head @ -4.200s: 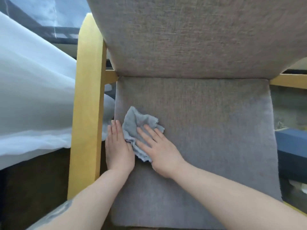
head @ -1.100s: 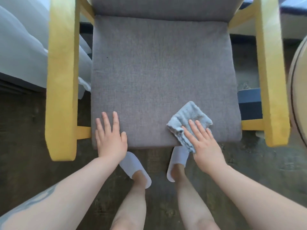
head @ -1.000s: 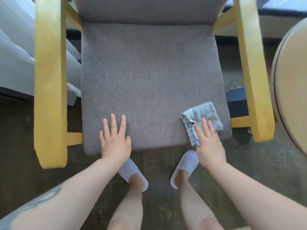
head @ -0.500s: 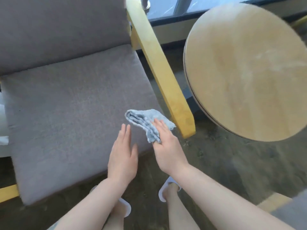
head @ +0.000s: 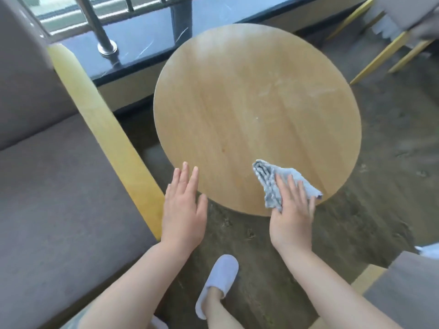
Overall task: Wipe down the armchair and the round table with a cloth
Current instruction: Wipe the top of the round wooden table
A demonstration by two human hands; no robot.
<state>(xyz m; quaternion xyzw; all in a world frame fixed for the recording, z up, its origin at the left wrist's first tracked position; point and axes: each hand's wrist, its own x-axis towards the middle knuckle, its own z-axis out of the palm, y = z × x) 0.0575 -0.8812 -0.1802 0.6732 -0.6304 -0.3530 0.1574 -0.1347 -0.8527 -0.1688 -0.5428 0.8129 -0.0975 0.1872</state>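
Item: cloth (head: pixel 282 181), pale blue-grey, crumpled. Location: lower centre-right of the frame, lying on the near edge of the round table (head: pixel 256 103), one corner overhanging the rim at lower right.

Item: right hand (head: pixel 293 210). Fingers spread nearly flat, pressing down on the cloth's near half rather than gripping it; the palm sits just off the table's rim.

Item: left hand (head: pixel 184 210). Empty, fingers extended and slightly apart, tips reaching the table's lower-left rim; whether they actually touch the wood cannot be told.

Item: armchair (head: pixel 47 186). Grey seat cushion and yellow wooden armrest fill the left of the frame. Nothing rests on it.

Change recorded: half a second ago the cloth was at the seat cushion's front corner, beside the armrest; a second ago it was flat on the cushion. It has now crossed the armrest to the table, and the view has swung right with it.

Meaning for the task, as a judgement: the armchair portion appears to be finished and the table portion is just opening. Pale smears show on the upper-right part of the tabletop; nearly the whole surface remains to be covered, so strokes away from the near edge look due next.
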